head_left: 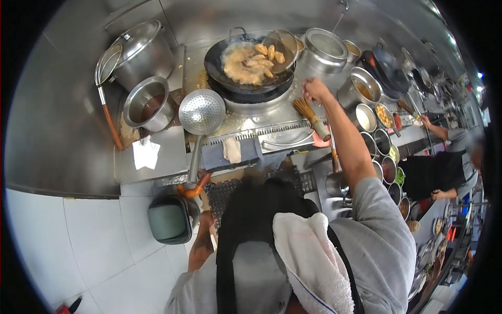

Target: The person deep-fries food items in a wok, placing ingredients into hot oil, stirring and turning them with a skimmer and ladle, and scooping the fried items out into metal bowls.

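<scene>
My right hand (315, 90) is closed, stretched out just right of the black wok (213, 65); what it holds, if anything, is too small to make out. Pale, foamy food (243, 65) fills the wok, and a round strainer (281, 44) with golden pieces over it overlaps its right side. A bamboo brush (312, 118) lies just below my right hand. Low on the left, my left hand (207, 219) is beside the counter's front edge, under a curved orange pipe (197, 189); its fingers are too small to read. A perforated ladle (202, 112) rests left of the wok.
A lidded pot (144, 55) and a steel pot (149, 104) stand left. A lidded container (325, 49), a pot of brown liquid (361, 90) and several ingredient tins (383, 115) are right. Another person (436, 170) works at far right. A bin (168, 220) stands below.
</scene>
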`<state>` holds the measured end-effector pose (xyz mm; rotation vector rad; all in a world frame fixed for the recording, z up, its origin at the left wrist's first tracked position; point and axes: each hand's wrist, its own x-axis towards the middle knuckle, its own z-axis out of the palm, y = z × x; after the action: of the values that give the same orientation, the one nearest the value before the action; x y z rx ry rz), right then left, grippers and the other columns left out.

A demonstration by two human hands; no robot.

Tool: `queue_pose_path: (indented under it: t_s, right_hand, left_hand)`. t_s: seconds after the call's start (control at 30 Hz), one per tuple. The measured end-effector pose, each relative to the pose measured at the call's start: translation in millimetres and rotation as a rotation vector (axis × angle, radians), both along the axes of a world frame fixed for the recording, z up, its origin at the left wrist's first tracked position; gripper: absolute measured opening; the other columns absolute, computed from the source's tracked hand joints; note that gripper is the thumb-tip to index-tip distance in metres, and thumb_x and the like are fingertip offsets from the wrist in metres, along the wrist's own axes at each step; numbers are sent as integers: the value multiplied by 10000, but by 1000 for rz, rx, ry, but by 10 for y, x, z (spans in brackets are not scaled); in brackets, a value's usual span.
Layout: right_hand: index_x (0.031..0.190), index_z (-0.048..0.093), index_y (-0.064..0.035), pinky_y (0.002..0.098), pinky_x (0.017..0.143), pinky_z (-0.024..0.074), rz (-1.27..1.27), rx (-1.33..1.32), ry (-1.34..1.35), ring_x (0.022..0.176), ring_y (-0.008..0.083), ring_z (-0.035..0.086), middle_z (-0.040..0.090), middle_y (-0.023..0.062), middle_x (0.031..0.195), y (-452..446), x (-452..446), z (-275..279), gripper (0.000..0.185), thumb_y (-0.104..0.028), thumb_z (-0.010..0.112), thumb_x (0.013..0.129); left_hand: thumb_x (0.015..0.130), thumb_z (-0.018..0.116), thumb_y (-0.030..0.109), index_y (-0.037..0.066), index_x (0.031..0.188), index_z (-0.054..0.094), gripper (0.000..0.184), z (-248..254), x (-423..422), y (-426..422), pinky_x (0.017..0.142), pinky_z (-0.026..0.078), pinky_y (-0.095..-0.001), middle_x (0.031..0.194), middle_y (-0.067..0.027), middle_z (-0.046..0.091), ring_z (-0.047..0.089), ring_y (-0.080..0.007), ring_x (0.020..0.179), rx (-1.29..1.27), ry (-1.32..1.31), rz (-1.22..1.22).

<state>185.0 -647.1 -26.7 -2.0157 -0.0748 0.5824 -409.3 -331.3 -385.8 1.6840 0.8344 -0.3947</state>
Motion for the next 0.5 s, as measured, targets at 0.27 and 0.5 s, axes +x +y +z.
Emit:
queue_pose_path:
  t_s: [0.27, 0.5]
  right_hand:
    - [1082, 582, 1, 276, 369, 379, 17, -114, -208, 419, 122, 477, 554, 44, 614, -98, 122, 318, 240, -156, 467, 941]
    - [970, 625, 12, 362, 408, 465, 189, -618, -549, 493, 193, 614, 639, 100, 640, -227, 568, 743, 228, -124, 459, 893]
  left_hand:
    - [884, 590, 366, 64, 915, 585, 303, 175, 157, 44, 550, 510, -344, 885, -128, 667, 637, -256, 676, -296, 232, 531]
    - [898, 550, 333, 58, 907, 579, 276, 139, -240, -171, 513, 485, -334, 844, -118, 649, 628, -237, 643, -199, 266, 338]
